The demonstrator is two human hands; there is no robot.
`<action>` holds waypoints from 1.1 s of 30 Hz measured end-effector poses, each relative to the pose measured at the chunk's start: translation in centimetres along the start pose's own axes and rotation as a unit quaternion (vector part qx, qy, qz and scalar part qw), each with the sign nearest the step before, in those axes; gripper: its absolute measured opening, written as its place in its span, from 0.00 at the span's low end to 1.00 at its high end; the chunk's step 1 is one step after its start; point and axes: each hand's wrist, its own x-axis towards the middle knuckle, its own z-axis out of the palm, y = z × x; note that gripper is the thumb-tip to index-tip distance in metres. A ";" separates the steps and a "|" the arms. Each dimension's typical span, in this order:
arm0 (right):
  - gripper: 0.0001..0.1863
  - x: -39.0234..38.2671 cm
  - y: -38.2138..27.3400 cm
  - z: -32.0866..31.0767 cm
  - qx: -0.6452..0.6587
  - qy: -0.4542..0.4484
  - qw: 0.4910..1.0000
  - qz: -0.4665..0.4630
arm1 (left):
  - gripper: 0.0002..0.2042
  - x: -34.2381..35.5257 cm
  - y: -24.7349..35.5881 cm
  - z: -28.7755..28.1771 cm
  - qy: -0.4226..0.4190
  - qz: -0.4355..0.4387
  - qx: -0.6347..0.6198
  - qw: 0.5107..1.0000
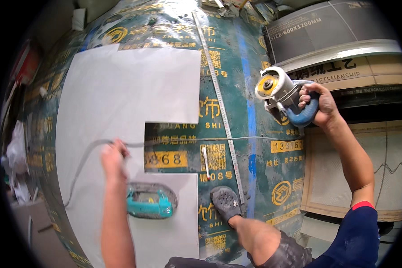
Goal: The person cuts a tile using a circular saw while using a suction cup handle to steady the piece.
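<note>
My right hand [321, 105] is wrapped round the blue handle of a handheld tile cutter [285, 94], held up to the right with its round yellow-centred disc facing left. A thin grey power cord [245, 138] runs across to my left hand [115, 156], whose slightly blurred fingers are closed on it. Below that hand is a large pale grey tile [129, 85] with a rectangular notch in its right side. A teal suction lifter [149, 202] sits on the tile, close to my left forearm.
A long steel ruler [219, 94] and a white marker [206, 163] lie on the green printed floor sheet [272, 187]. My shoe [225, 201] stands near the ruler's lower end. Stacked tile boxes [317, 31] line the right side. A plastic bag [17, 152] is at far left.
</note>
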 end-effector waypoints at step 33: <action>0.04 15.3 8.8 4.9 -0.017 0.031 0.976 -0.213 | 0.38 14.4 -9.6 3.1 0.335 0.066 0.657 0.673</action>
